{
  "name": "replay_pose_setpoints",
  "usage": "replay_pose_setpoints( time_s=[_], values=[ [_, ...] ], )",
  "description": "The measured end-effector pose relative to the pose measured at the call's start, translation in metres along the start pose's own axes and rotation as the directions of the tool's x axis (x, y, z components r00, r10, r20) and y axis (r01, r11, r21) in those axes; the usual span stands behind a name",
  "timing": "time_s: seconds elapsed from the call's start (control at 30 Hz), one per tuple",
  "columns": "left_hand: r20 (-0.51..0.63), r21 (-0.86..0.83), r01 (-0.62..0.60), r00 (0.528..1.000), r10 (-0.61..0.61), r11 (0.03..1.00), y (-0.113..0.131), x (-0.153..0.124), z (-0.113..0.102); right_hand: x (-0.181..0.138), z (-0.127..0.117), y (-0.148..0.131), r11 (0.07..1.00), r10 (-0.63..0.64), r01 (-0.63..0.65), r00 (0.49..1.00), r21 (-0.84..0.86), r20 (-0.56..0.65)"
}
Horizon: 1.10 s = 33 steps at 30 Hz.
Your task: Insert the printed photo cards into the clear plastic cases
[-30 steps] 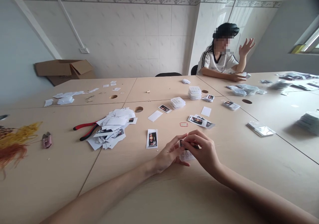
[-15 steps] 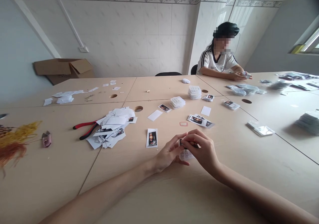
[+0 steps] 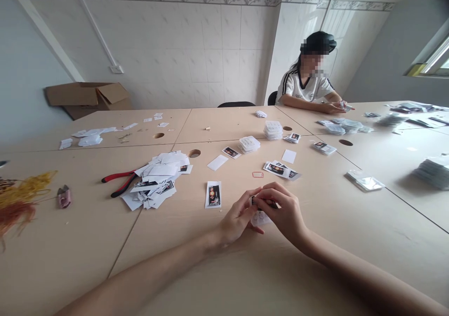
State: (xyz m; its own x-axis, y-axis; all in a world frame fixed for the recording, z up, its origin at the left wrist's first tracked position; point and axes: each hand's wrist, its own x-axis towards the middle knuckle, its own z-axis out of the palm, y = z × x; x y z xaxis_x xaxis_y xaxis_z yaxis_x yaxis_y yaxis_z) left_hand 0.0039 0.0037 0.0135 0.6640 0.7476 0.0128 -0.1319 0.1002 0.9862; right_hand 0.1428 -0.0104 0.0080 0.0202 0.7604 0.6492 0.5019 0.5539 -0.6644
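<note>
A small dark card sits pinched between the fingertips of both hands, its long axis seeming to run left to right, though the fingers hide most of it. The left hand and right hand clench it low over a pale wooden table, with a clear packet just beneath. A photo card lies nearby, and red-handled pliers touch a heap of paper scraps. Across the table sits a co-worker, before white tiled walls.
</note>
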Motion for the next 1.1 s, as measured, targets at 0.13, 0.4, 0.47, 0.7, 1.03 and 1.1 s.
replay_pose_setpoints(
  time_s=[0.13,0.4,0.47,0.7,1.03,1.1],
  values=[
    [-0.057,0.096,-0.035,0.998,0.041,0.995,-0.002,-0.002,0.001,-0.002,0.000,-0.002,1.000,-0.001,0.001,1.000,0.014,0.006],
    [-0.084,0.219,-0.076,0.992,0.096,0.973,-0.002,-0.002,0.002,-0.002,0.000,-0.006,0.998,0.017,-0.017,1.000,0.053,0.006],
    [-0.114,0.224,-0.068,0.989,0.096,0.972,0.000,-0.003,0.002,-0.002,0.000,-0.007,0.997,0.035,-0.037,0.999,0.071,0.024],
    [-0.227,0.281,-0.033,0.969,0.100,0.959,-0.002,-0.005,0.001,-0.004,0.001,-0.013,0.992,0.063,-0.072,0.994,0.105,0.086],
    [-0.278,0.407,-0.101,0.933,0.228,0.908,0.001,-0.005,0.006,-0.006,0.003,-0.016,0.972,0.148,-0.162,0.985,0.171,0.090],
    [-0.273,0.434,-0.118,0.928,0.255,0.893,0.003,-0.005,0.007,-0.007,0.003,-0.017,0.972,0.151,-0.164,0.985,0.170,0.083]
  ],
)
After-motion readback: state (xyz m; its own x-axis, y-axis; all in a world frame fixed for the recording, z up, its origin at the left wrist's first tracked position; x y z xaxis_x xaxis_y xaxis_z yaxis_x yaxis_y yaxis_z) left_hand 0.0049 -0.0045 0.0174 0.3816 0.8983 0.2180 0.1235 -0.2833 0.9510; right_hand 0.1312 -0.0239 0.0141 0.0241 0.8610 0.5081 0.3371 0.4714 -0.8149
